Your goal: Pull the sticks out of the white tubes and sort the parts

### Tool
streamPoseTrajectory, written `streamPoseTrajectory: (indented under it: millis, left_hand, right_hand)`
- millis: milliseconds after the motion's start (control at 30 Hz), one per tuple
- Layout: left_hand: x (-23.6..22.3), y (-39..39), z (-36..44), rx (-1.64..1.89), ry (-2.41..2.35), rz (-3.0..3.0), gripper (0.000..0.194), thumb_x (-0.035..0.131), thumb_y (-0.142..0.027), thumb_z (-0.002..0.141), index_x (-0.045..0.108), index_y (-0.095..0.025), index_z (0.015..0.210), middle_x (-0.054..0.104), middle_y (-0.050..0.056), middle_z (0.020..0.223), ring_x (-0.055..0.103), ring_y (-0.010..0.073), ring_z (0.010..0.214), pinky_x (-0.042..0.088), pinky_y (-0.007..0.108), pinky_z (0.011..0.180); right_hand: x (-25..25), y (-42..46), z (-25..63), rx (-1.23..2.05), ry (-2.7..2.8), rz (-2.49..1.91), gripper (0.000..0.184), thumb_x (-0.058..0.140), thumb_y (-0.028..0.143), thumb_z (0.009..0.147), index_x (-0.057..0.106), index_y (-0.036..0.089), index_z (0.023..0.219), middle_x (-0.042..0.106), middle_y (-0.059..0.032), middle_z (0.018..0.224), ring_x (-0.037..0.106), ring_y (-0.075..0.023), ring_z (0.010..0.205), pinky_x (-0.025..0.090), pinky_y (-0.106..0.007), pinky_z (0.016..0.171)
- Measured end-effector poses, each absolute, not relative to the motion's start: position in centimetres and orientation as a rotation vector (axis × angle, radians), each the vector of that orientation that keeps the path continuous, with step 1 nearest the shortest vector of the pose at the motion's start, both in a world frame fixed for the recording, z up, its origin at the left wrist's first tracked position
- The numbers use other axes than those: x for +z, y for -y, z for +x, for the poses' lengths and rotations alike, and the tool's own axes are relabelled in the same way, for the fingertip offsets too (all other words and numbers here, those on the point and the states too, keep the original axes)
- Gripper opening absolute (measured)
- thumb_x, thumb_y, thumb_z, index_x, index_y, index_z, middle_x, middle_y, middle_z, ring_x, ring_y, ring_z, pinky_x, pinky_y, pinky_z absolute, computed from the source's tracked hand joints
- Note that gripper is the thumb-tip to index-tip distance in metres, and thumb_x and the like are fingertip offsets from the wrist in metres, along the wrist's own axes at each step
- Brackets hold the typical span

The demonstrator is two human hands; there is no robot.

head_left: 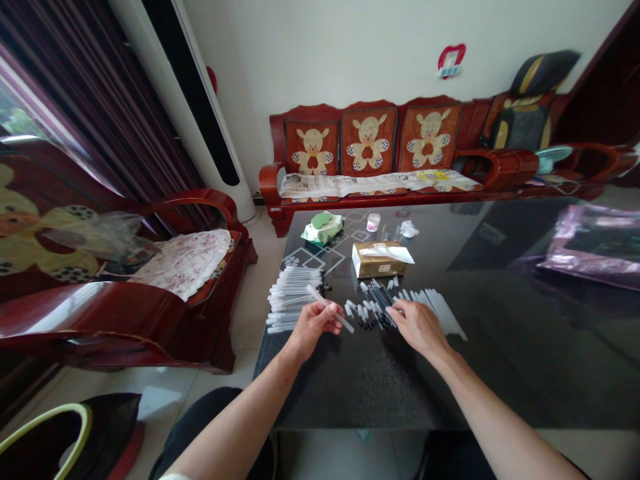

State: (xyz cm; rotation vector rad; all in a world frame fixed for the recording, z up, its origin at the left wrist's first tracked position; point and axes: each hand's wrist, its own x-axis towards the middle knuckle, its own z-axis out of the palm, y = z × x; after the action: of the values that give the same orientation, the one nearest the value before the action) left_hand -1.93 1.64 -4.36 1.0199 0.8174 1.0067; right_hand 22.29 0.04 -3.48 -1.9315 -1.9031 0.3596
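Note:
My left hand (314, 325) is closed on a clear pen barrel (331, 308) that slants up to the left above the dark glass table (380, 380). My right hand (417, 325) rests on the table with its fingertips pinched at a loose heap of black refills and small caps (373, 303); what they grip is too small to name. A stack of finished clear pens (293, 299) lies to the left of my left hand. A row of white empty barrels (440, 308) lies just beyond my right hand.
A brown tissue box (377, 261), a green wipes pack (323, 228) and a small white cup (373, 221) stand farther back on the table. A purple plastic bag (590, 250) lies at the right. A red wooden sofa (380, 157) and an armchair (150, 293) surround the table.

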Motion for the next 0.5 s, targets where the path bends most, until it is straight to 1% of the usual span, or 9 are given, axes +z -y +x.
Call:
streamPoseTrajectory:
  millis: [67, 133, 200, 267, 333, 367, 433, 500]
  left_hand:
    - [-4.2, -1.1, -1.4, 0.960, -0.780, 1.043, 0.035, 0.067, -0.044, 0.075, 0.069, -0.010, 0.080, 0.061, 0.004, 0.062, 0.053, 0.0092, 0.052, 0.044, 0.020, 0.051]
    - [-4.1, -0.6, -1.0, 0.924, -0.751, 1.057, 0.033, 0.069, -0.042, 0.073, 0.071, -0.010, 0.080, 0.060, 0.003, 0.062, 0.051, 0.0085, 0.052, 0.041, 0.019, 0.048]
    - [-4.1, -0.5, -0.7, 0.896, -0.731, 1.056, 0.032, 0.071, -0.039, 0.072, 0.072, -0.010, 0.083, 0.059, 0.003, 0.061, 0.049, 0.0079, 0.052, 0.039, 0.019, 0.047]
    - [-4.0, -0.7, -0.9, 0.908, -0.725, 1.018, 0.033, 0.073, -0.035, 0.070, 0.071, -0.011, 0.091, 0.061, 0.003, 0.066, 0.049, 0.0070, 0.052, 0.037, 0.018, 0.047]
    - [-3.9, -1.2, -1.4, 0.984, -0.730, 0.949, 0.037, 0.074, -0.034, 0.070, 0.069, -0.013, 0.100, 0.063, 0.004, 0.075, 0.050, 0.0063, 0.055, 0.038, 0.017, 0.048]
    - [-3.8, -1.5, -1.7, 1.035, -0.736, 0.915, 0.037, 0.073, -0.034, 0.071, 0.069, -0.014, 0.101, 0.064, 0.005, 0.079, 0.051, 0.0062, 0.056, 0.038, 0.017, 0.049]
    - [-3.7, -2.0, -2.2, 1.100, -0.748, 0.883, 0.033, 0.070, -0.036, 0.074, 0.069, -0.012, 0.096, 0.064, 0.005, 0.079, 0.052, 0.0063, 0.057, 0.039, 0.016, 0.050]
    - [-3.6, -2.1, -2.4, 1.093, -0.742, 0.892, 0.030, 0.068, -0.036, 0.076, 0.069, -0.011, 0.091, 0.062, 0.005, 0.075, 0.052, 0.0063, 0.057, 0.039, 0.016, 0.050]
  right_hand:
    - [-3.2, 0.7, 20.7, 0.818, 1.847, -1.663, 0.042, 0.040, 0.050, 0.087, 0.061, 0.017, 0.072, 0.064, -0.0045, 0.061, 0.057, -0.0125, 0.049, 0.039, -0.023, 0.048]
    - [-3.1, 1.5, 18.9, 1.288, 1.721, -1.438, 0.045, 0.040, 0.055, 0.085, 0.060, 0.016, 0.078, 0.064, -0.0038, 0.063, 0.057, -0.0119, 0.045, 0.039, -0.022, 0.042]
    - [-3.3, 2.2, 17.6, 1.560, 1.603, -1.281, 0.043, 0.046, 0.055, 0.082, 0.059, 0.014, 0.081, 0.065, -0.0036, 0.064, 0.058, -0.0125, 0.045, 0.041, -0.021, 0.039]
    - [-3.6, 2.6, 16.9, 1.685, 1.514, -1.196, 0.039, 0.051, 0.052, 0.080, 0.059, 0.013, 0.082, 0.064, -0.0029, 0.062, 0.059, -0.0122, 0.045, 0.042, -0.020, 0.039]
    - [-3.7, 2.8, 16.7, 1.737, 1.449, -1.178, 0.037, 0.054, 0.049, 0.079, 0.059, 0.013, 0.081, 0.064, -0.0023, 0.060, 0.058, -0.0111, 0.043, 0.042, -0.019, 0.038]
    - [-3.7, 2.8, 16.7, 1.756, 1.424, -1.179, 0.037, 0.055, 0.049, 0.079, 0.059, 0.012, 0.079, 0.064, -0.0024, 0.059, 0.058, -0.0107, 0.043, 0.041, -0.018, 0.038]
    - [-3.6, 2.9, 16.7, 1.806, 1.383, -1.170, 0.037, 0.057, 0.049, 0.078, 0.058, 0.012, 0.079, 0.064, -0.0027, 0.060, 0.058, -0.0106, 0.043, 0.041, -0.018, 0.037]
    - [-3.4, 3.1, 16.4, 1.885, 1.311, -1.120, 0.040, 0.055, 0.052, 0.079, 0.058, 0.012, 0.084, 0.065, -0.0033, 0.061, 0.059, -0.0115, 0.043, 0.042, -0.018, 0.038]
